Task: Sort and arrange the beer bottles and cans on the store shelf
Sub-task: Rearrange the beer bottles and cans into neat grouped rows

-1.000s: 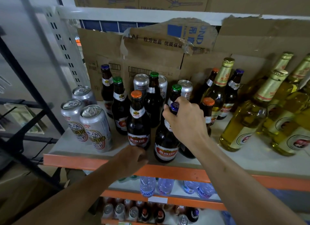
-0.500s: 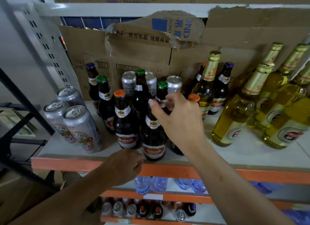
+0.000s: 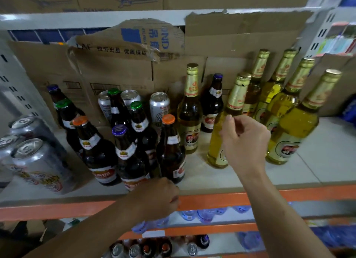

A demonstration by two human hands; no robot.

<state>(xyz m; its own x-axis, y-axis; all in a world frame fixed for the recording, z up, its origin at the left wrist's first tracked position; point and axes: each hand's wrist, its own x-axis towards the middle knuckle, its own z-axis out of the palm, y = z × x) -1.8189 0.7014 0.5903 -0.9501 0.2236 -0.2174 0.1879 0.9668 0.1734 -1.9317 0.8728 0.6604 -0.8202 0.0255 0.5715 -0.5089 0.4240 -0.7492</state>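
Orange-lipped shelf (image 3: 308, 194) nearest; left hand (image 3: 159, 196) curled against its edge, fingers tucked under, hold unreadable, covering foot of purple-capped bottle (image 3: 127, 148). Beyond, right hand (image 3: 244, 140) half-curled before golden bottle (image 3: 238, 96), masking its label; contact unclear. Cans (image 3: 36, 161) cut off at left. Torn cardboard (image 3: 125, 65) behind.
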